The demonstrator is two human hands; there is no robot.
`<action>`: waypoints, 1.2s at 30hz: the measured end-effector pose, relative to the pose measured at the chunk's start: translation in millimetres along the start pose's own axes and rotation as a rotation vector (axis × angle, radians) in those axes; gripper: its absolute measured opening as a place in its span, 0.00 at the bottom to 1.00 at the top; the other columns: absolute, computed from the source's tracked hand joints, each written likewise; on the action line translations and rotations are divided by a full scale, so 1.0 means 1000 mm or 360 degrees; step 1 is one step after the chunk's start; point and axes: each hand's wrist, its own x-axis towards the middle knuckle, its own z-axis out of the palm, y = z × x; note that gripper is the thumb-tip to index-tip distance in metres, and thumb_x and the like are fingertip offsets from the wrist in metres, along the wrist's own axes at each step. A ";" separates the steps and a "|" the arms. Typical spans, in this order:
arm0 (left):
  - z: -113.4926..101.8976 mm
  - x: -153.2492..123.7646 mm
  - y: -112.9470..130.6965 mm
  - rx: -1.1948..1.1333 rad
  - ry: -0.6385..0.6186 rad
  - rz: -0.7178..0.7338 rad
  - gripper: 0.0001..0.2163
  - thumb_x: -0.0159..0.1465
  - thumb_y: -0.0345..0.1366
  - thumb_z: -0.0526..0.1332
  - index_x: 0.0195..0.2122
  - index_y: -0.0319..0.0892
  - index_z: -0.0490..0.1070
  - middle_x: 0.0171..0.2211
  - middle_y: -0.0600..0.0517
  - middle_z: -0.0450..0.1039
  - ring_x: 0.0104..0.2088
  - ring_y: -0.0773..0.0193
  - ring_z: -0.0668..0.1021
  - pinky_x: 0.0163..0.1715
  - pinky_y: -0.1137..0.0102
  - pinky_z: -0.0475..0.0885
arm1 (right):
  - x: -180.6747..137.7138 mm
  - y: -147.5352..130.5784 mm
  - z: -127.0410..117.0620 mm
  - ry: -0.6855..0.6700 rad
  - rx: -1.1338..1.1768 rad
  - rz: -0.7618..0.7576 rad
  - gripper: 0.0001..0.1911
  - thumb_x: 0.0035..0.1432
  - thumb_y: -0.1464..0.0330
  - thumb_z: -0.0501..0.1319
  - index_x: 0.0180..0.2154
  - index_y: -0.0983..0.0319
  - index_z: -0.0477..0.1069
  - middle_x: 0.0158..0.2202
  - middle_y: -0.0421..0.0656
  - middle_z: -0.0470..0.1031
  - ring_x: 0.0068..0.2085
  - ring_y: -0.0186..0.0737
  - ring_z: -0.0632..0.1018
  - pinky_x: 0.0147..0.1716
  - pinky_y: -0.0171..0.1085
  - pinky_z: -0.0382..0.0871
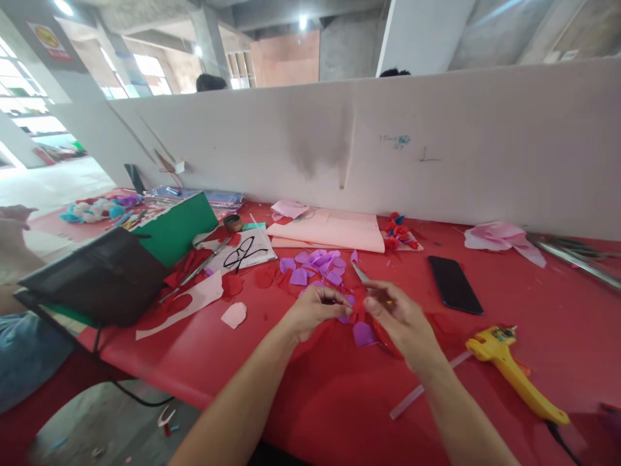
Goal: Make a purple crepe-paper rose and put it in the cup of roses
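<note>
My left hand [317, 309] is curled, its fingers pinching a small purple paper piece [345, 316] just above the red table [310, 395]. My right hand [400, 317] is closed round red-handled scissors [361, 275], whose metal blades point up and left beside the left fingertips. A loose purple petal [363, 334] lies under the hands. A pile of purple paper petals [317, 265] sits just beyond them, with red scraps [264, 278] to its left.
A black phone [455, 285] lies right of my hands, a yellow glue gun [514, 369] near the right front edge. Pink paper sheets [330, 232], black-framed glasses [242, 254], a green board [177, 226] and a dark pouch [101, 278] sit left. Another person's arm [12, 246] is far left. A white partition [388, 142] backs the table.
</note>
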 end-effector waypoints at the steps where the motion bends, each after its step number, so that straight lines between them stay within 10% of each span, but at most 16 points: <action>1: 0.001 -0.001 0.000 -0.0004 -0.0026 0.0003 0.08 0.44 0.35 0.69 0.23 0.38 0.76 0.21 0.53 0.71 0.25 0.69 0.70 0.31 0.72 0.63 | -0.001 0.000 0.008 -0.0100 0.0186 0.0098 0.16 0.52 0.57 0.63 0.41 0.58 0.72 0.37 0.44 0.76 0.35 0.42 0.74 0.36 0.40 0.67; 16: 0.002 0.006 -0.009 -0.0011 0.0292 0.0176 0.13 0.60 0.46 0.57 0.32 0.40 0.65 0.29 0.54 0.66 0.18 0.76 0.57 0.19 0.73 0.52 | 0.008 0.009 0.004 0.0367 0.1094 0.0608 0.18 0.31 0.63 0.75 0.29 0.60 0.77 0.27 0.40 0.76 0.27 0.33 0.75 0.30 0.34 0.71; 36: 0.017 0.007 -0.019 0.0003 0.0290 0.0149 0.12 0.60 0.46 0.57 0.31 0.41 0.67 0.21 0.56 0.68 0.16 0.73 0.62 0.18 0.75 0.55 | -0.002 0.008 0.016 0.0378 0.0843 0.0279 0.12 0.43 0.65 0.71 0.33 0.61 0.76 0.27 0.39 0.77 0.28 0.34 0.77 0.32 0.34 0.71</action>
